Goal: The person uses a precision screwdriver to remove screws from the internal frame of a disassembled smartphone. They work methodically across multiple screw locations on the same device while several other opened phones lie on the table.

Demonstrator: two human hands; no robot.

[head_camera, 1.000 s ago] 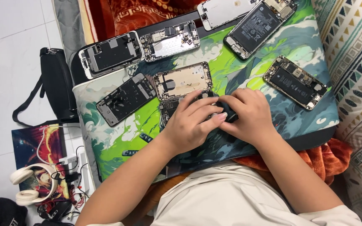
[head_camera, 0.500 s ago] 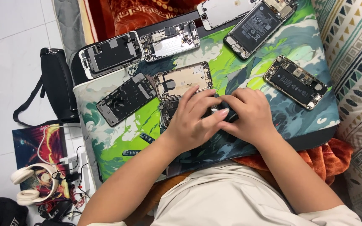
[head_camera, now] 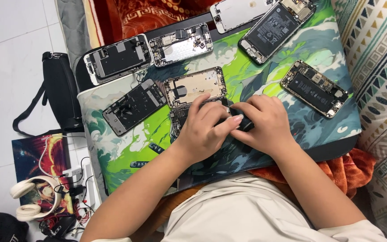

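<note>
On the green mat (head_camera: 126, 157), left hand (head_camera: 202, 132) and right hand (head_camera: 265, 123) pinch a black part (head_camera: 242, 123).

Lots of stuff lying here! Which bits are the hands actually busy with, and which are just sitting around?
In use:
- left hand and right hand, both on the opened phone and a small dark part
- the green mat under them

Lying about:
- gold phone shell
- phone with black battery
- white headphones
- black bag

Green-teal swirl mat (head_camera: 126, 152), cream headphones (head_camera: 30, 197), black bag (head_camera: 61, 94)
</note>
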